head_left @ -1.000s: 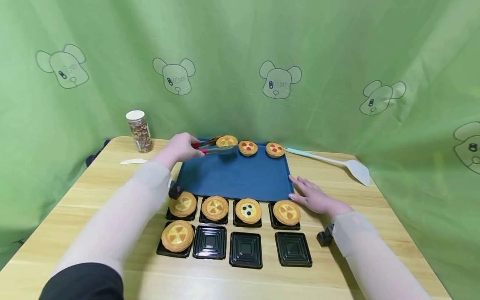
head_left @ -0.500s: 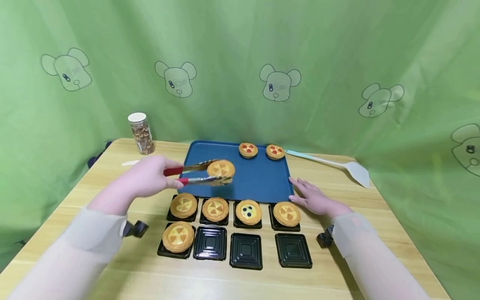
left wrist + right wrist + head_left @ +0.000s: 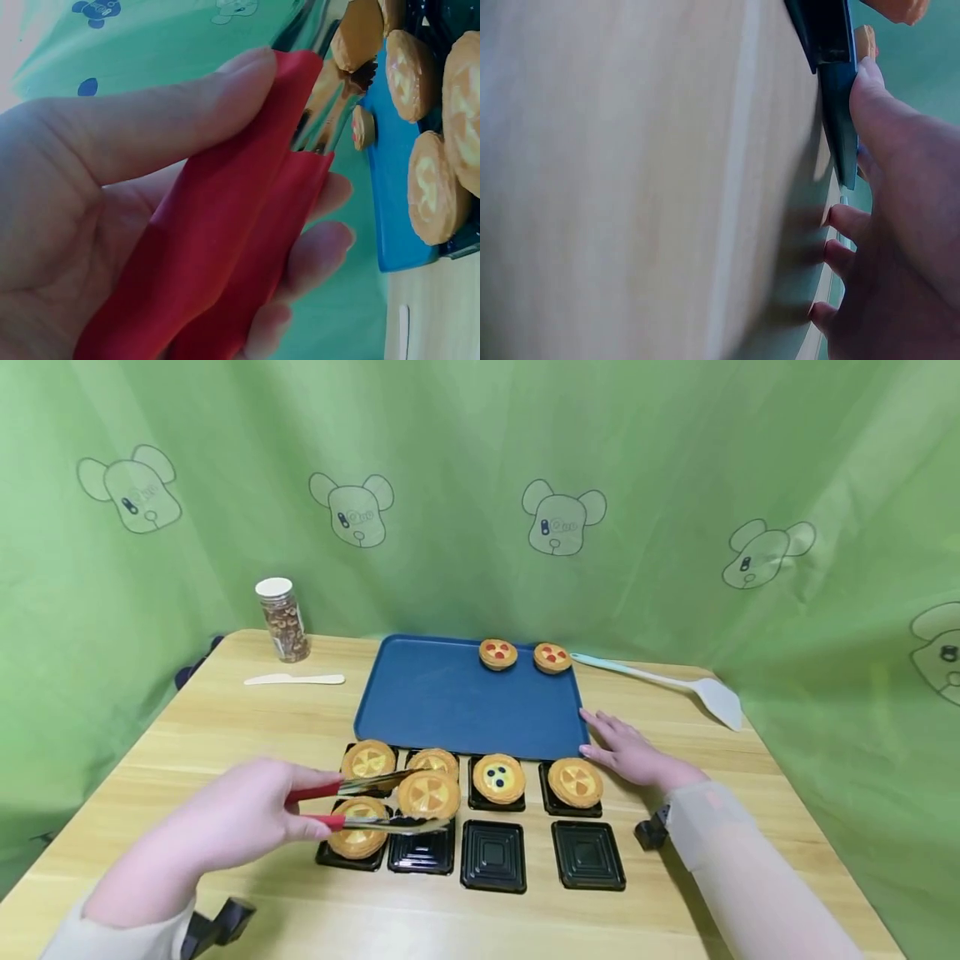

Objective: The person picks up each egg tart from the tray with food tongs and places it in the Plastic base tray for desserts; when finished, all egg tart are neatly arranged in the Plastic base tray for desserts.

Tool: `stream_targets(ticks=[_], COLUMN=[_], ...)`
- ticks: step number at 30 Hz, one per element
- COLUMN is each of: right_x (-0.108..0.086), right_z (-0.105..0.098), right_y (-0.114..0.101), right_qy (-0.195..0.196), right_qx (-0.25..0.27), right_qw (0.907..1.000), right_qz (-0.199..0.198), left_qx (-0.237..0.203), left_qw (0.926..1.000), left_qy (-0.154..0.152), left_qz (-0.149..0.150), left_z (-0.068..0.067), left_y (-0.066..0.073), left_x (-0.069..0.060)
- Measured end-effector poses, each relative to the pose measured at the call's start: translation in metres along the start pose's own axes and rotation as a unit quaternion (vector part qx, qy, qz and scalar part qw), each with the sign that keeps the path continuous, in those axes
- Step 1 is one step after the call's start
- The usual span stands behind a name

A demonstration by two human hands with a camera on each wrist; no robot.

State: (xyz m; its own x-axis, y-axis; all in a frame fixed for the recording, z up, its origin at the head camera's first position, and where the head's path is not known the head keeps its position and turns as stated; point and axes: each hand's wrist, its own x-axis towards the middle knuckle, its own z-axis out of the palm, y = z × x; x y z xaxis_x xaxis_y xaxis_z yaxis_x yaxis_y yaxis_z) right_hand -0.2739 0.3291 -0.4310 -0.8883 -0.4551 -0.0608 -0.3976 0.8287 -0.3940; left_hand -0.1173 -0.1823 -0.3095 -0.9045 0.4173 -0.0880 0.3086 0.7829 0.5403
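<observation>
My left hand (image 3: 258, 806) grips the red handles of metal tongs (image 3: 318, 792), thumb on one arm and fingers round the other, as the left wrist view also shows. Between the tongs' ends a tart (image 3: 429, 796) is held above an empty black square tray (image 3: 420, 853), second from left in the front row. At the blue tray's (image 3: 465, 706) right edge, my right hand (image 3: 630, 752) rests with fingers spread, thumb and a fingertip touching the rim. Two tarts with red pieces (image 3: 498, 653) lie at the blue tray's back edge.
More tarts (image 3: 575, 782) sit on black trays in the back row, and one (image 3: 357, 828) at front left. Two empty black trays (image 3: 492, 856) lie front right. A lidded jar (image 3: 282, 622) and white knife (image 3: 294, 679) are back left; a spatula (image 3: 716, 700) is back right.
My left hand, tongs and the pinched tart have come from the blue tray's back left toward the front black trays, lifting that tart off the tray. My right hand has stayed in place.
</observation>
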Motion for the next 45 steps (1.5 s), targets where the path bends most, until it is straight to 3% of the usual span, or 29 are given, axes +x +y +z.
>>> stream_targets(ticks=[3,7,19,38,45], right_x=[0.000,0.000,0.004,0.002,0.003], right_z=[-0.002,-0.003,0.002,0.001,0.003], right_y=[-0.001,-0.001,0.005,0.002,0.008], right_qy=[-0.006,-0.014,-0.007,-0.012,-0.004], right_qx=[0.001,-0.003,0.003,0.002,0.011], right_qw=[1.0000,0.9998,0.9999,0.9998,0.9999], right_qz=[0.005,0.012,0.011,0.018,0.000], left_qx=[0.015,0.037,0.054,0.074,0.065], left_qw=[0.9998,0.9993,0.9977,0.9959,0.9964], left_qy=[0.005,0.011,0.016,0.022,0.018], left_qz=[-0.012,-0.005,-0.039,-0.049,-0.050], left_z=[0.007,0.017,0.038,0.043,0.041], left_y=[-0.001,-0.003,-0.002,0.004,0.004], left_x=[-0.009,-0.014,-0.014,-0.012,-0.015])
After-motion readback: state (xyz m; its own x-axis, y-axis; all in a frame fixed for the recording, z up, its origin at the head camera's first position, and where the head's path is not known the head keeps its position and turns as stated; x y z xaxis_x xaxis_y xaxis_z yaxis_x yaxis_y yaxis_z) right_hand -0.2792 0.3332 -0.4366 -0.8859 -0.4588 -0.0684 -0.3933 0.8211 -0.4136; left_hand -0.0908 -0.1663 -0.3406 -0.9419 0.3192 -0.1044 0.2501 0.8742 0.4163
